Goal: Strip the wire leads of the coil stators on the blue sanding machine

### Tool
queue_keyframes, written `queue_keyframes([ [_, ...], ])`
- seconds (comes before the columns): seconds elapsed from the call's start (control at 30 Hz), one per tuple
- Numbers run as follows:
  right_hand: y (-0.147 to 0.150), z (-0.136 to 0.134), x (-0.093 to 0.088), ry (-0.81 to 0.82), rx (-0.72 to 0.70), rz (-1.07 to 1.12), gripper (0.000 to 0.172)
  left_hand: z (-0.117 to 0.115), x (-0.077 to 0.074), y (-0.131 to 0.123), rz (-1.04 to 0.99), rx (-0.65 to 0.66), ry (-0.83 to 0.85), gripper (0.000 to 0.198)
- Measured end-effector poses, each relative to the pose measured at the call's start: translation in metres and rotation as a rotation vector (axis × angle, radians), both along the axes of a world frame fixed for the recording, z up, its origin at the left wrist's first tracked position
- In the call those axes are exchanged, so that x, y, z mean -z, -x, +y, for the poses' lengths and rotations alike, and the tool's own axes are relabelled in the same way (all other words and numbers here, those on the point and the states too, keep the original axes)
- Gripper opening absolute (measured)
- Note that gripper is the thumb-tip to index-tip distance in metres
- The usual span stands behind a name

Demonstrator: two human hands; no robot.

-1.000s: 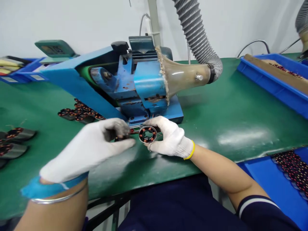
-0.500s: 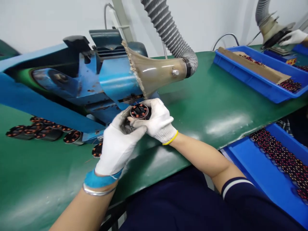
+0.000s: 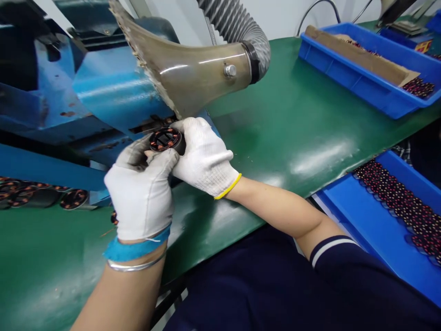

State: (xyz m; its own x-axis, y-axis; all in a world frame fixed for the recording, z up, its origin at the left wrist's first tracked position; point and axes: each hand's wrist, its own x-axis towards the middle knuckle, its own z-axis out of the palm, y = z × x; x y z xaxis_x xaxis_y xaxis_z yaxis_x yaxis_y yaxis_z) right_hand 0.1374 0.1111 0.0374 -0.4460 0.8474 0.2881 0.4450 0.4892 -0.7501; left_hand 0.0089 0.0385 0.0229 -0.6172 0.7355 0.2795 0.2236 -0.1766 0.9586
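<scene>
A round motor stator, dark with copper windings showing on its upper face, is gripped between both gloved hands. My left hand, in a white glove with a grey-stained thumb and fingers, closes on its left and near side. From the right, my right hand, in a white knit glove with a yellow cuff, wraps round its side; some of those fingers are hidden. The stator is held just below the blue machine and its brownish hood. More stators stand on the table left of my hands.
A ribbed grey hose runs up from the hood. On the green table, a blue crate with cardboard and small dark parts stands at the right. Another blue bin holding rows of stators sits below the table edge.
My view has moved closer to the machine, so it appears larger and further left. My left fingers have closed in around the stator, which both hands still hold.
</scene>
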Motion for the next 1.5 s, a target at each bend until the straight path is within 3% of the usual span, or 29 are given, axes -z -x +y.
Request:
queue_keyframes([
  [0.17, -0.007, -0.002, 0.001, -0.029, -0.055, 0.064, 0.073, 0.001, 0.01, 0.002, 0.082, -0.066, -0.02, 0.06],
  [0.33, -0.008, -0.003, 0.001, -0.005, -0.091, 0.067, 0.079, 0.001, 0.017, 0.003, 0.094, -0.044, -0.078, 0.057],
  [0.5, -0.002, -0.001, 0.001, -0.01, -0.026, 0.072, 0.072, 0.002, 0.016, 0.005, 0.019, -0.029, -0.067, 0.051],
  [0.73, -0.009, 0.006, 0.008, -0.028, -0.152, 0.121, 0.084, 0.004, 0.016, 0.002, 0.079, -0.054, -0.131, 0.056],
  [0.87, -0.012, 0.005, 0.008, -0.012, -0.12, 0.115, 0.081, 0.005, 0.016, 0.001, 0.08, -0.053, -0.08, 0.052],
  [1.0, -0.014, 0.001, 0.015, -0.034, -0.216, 0.168, 0.081, -0.011, 0.018, 0.002, 0.262, -0.078, -0.083, 0.059],
  [1.13, -0.016, -0.002, 0.026, -0.055, -0.349, 0.205, 0.081, -0.031, 0.022, 0.008, 0.26, 0.053, -0.023, 0.079],
  [1.27, -0.026, 0.007, 0.03, -0.081, -0.469, 0.287, 0.078, -0.037, 0.022, 0.016, 0.18, 0.031, -0.03, 0.068],
  [1.4, -0.04, 0.017, 0.023, 0.069, -0.577, 0.43, 0.063, -0.035, 0.019, 0.014, 0.218, 0.003, -0.041, 0.062],
  [1.5, -0.038, 0.019, 0.019, 0.311, -0.513, 0.564, 0.044, -0.036, 0.018, 0.007, 0.252, 0.043, -0.029, 0.061],
])
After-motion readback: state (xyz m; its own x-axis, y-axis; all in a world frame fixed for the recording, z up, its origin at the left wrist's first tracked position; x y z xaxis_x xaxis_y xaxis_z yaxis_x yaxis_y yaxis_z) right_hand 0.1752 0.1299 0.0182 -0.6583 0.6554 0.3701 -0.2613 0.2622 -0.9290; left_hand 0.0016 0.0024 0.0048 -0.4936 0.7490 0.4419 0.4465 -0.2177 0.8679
